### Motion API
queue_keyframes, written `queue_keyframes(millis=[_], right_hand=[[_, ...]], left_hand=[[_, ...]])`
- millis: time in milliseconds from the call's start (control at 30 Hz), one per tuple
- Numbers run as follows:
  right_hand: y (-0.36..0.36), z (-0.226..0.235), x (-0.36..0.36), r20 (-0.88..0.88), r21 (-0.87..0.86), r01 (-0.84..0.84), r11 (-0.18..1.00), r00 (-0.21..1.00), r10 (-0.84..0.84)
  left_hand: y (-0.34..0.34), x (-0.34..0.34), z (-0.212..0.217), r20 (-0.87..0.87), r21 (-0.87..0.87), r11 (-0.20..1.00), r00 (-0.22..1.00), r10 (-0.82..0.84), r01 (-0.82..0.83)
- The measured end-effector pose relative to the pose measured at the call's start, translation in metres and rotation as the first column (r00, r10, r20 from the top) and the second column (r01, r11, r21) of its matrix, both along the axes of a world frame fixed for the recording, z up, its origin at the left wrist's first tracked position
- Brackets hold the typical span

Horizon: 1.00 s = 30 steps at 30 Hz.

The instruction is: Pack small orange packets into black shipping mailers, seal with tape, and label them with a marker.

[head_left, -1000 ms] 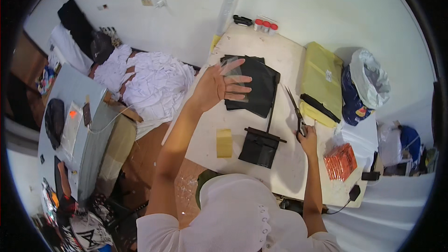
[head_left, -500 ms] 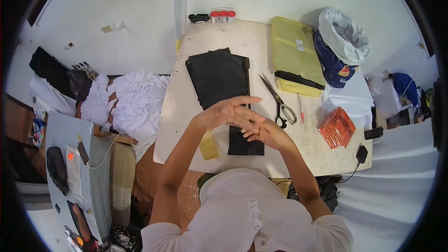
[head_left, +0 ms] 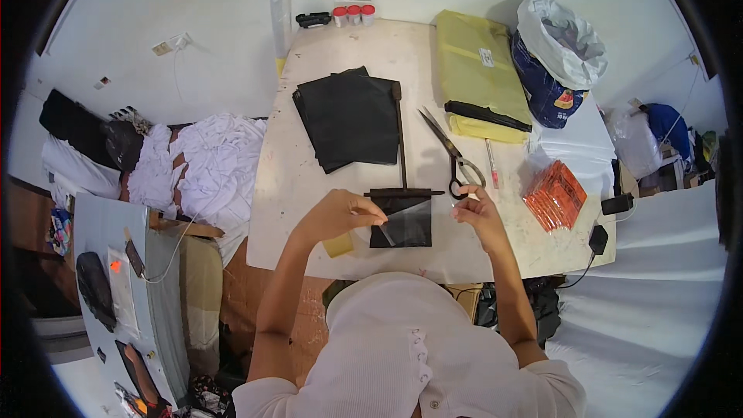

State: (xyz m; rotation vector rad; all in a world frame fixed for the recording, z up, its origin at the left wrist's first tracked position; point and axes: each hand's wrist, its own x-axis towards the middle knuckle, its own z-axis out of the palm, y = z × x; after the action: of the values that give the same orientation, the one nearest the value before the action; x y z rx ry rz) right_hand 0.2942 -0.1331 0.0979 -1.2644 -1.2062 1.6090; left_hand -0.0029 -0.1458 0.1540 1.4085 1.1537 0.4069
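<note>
Both hands are now apart and low over the near edge of the table. Half a second ago they were bunched together over the black piece; a second ago the left was flat on the black stack farther back and the right was by the scissors.

Left hand: fingers pinched on the left edge of a clear film, which I see stretched in front of the small black piece. Right hand: fingers curled near the scissors' handles, seemingly pinching the film's right edge; I can't tell for sure, the film is too faint there.

The film hangs taut between the hands, just above the black piece, which lies flat near the table's front edge under a dark strip.

My read: the film has been picked up and spread open, so the work has gone from handling the black stack to readying a sleeve or cover at the small piece.

Around: yellow block by the left wrist, orange packets to the right, yellow sheet behind.
</note>
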Motion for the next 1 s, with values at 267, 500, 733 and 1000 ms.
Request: queue_keyframes(millis=[267,500,733,1000], right_hand=[[-0.014,-0.036,-0.004,0.139,0.058,0.101,0.993,0.984,-0.109],[-0.017,-0.063,-0.014,0.13,0.18,0.268,0.946,0.947,-0.293],[-0.021,-0.074,-0.007,0.135,0.228,0.327,0.917,0.922,-0.362],[-0.017,-0.082,-0.021,0.125,0.215,0.301,0.929,0.935,-0.331]], left_hand=[[-0.022,0.021,-0.026,0.084,0.164,0.975,0.987,0.14,-0.153],[-0.025,0.055,-0.082,0.07,0.343,0.799,0.862,0.502,-0.493],[-0.029,0.064,-0.107,0.23,0.158,0.711,0.726,0.648,-0.685],[-0.02,0.065,-0.105,0.134,0.251,0.67,0.711,0.69,-0.698]])
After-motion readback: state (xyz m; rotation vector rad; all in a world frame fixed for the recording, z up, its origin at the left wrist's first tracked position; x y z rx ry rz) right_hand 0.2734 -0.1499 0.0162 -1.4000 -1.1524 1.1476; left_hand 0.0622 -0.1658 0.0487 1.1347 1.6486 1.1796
